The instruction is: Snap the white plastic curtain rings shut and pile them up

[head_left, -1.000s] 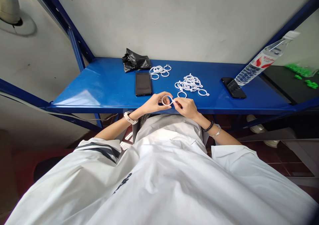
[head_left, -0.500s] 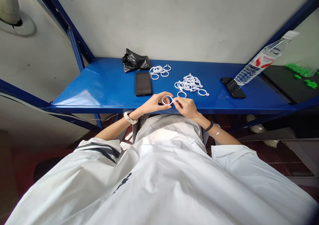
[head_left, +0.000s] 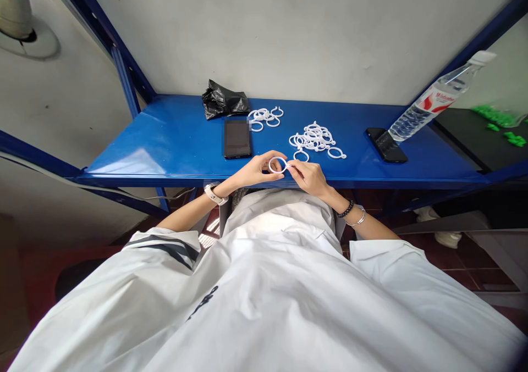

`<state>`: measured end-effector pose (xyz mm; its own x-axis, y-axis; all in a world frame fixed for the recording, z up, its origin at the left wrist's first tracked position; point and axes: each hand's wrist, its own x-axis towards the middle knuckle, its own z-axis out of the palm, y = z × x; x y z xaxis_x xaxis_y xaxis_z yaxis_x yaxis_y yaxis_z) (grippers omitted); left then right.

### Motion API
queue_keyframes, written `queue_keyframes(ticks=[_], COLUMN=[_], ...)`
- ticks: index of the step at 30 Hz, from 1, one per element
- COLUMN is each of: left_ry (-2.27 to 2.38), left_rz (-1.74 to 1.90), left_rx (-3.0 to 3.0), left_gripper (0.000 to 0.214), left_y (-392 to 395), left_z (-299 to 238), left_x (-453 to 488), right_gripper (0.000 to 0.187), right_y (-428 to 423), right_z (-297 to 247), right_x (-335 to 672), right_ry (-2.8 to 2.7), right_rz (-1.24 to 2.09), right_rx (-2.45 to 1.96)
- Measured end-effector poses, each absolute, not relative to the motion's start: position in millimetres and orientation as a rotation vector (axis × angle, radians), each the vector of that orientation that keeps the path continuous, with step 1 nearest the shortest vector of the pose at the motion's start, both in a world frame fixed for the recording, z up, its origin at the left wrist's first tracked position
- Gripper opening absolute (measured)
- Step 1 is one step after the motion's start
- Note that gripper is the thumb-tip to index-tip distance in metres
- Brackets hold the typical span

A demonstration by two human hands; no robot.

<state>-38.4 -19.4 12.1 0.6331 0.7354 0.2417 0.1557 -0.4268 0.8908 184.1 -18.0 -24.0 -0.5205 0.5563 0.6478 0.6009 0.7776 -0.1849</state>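
Note:
A white plastic curtain ring (head_left: 269, 166) with a small eyelet is held up at the front edge of the blue table. My left hand (head_left: 253, 171) grips its left side between thumb and fingers. At the eyelet end, my right hand (head_left: 308, 177) pinches with thumb and forefinger, partly hiding the eyelet. Just beyond my right hand lies a heap of similar white rings (head_left: 315, 139), with a loose one on either side of its front. A smaller group of rings (head_left: 259, 115) rests farther back, behind my left hand.
A dark phone (head_left: 237, 139) lies on the blue table (head_left: 177, 141) beyond my left hand, with a crumpled black plastic bag (head_left: 225, 101) behind it. To the right are another black phone (head_left: 386, 145) and a water bottle (head_left: 437, 101). Green pieces (head_left: 497, 116) sit on a dark surface at far right.
Both hands keep the same grip on the ring and stay almost in place. The ring has shifted very slightly to the right.

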Motion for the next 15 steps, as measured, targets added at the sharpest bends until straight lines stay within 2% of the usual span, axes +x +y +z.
queue_keyframes(ticks=[15], left_ry=[0.696], left_rz=[0.802], left_rx=[1.94], left_gripper=[0.05], left_y=[-19.1], left_z=[11.3], left_x=[-37.1], right_gripper=[0.037], right_y=[-18.8], right_z=[-22.2], right_x=[184.4], right_ry=[-2.281], right_rz=[-0.104], right_rx=[-0.865])
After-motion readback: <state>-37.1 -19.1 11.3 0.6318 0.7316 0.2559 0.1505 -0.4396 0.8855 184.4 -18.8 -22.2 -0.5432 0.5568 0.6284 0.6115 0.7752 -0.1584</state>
